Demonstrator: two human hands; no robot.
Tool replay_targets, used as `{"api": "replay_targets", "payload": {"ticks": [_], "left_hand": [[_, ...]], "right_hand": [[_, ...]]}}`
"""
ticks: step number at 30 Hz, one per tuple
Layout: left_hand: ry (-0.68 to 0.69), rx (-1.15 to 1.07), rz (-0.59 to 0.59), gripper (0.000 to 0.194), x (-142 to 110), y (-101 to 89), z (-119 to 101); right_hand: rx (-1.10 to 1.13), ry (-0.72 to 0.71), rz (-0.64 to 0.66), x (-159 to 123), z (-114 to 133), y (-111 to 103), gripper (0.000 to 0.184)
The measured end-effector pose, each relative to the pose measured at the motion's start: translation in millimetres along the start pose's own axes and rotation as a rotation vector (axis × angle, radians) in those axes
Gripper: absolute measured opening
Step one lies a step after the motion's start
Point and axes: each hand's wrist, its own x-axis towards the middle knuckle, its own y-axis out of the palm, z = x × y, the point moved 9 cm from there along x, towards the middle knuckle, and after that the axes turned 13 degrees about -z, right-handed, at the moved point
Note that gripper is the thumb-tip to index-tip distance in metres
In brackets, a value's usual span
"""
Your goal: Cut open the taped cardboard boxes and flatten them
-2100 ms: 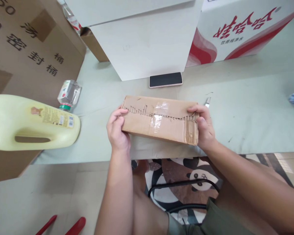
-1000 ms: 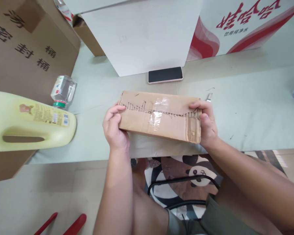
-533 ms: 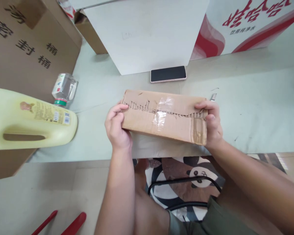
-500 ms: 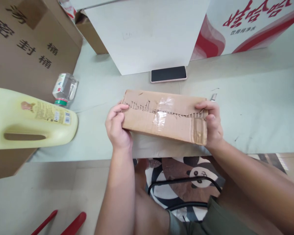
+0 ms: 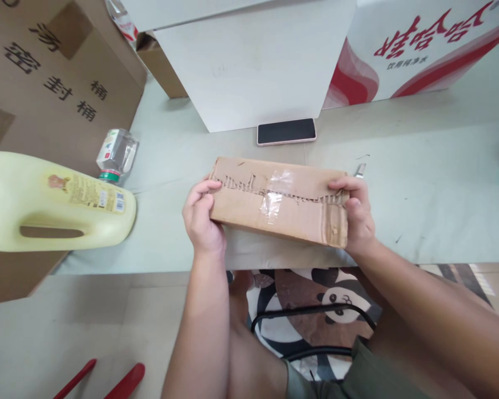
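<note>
A long brown cardboard box (image 5: 241, 202) is held level between my two hands, close to the table's front edge. Its upper face has a ragged torn seam, with a strip of clear tape (image 5: 273, 199) across the middle. My left hand (image 5: 203, 213) grips the left end, fingers on top and thumb at the near side. At the other end my right hand (image 5: 357, 210) is closed round the corner. Just beyond the right fingers lies a small metallic piece (image 5: 360, 170), too small to name. The box's underside is hidden.
Behind the box a phone (image 5: 286, 132) lies against a large white box (image 5: 249, 66). A red-and-white carton (image 5: 419, 61) stands at back right. On the left are a yellow jug (image 5: 103, 233), a clear bottle (image 5: 118, 152) and a big brown carton (image 5: 79, 144).
The whole view has shifted slightly, so the table things appear a little lower. Both hands keep the same hold on the cardboard box, which has barely moved.
</note>
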Motion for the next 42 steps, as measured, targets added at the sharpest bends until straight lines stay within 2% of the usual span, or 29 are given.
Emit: {"api": "replay_targets", "payload": {"ticks": [13,42], "left_hand": [[-0.015,-0.020,-0.003,0.020,0.6,-2.3,3.1],[-0.014,0.001,-0.007,0.020,1.9,-2.7,4.4]], "right_hand": [[-0.005,0.044,-0.005,0.1,-5.9,-0.3,0.037],[0.048,0.048,0.011,-1.3,-5.9,0.0,0.032]]}}
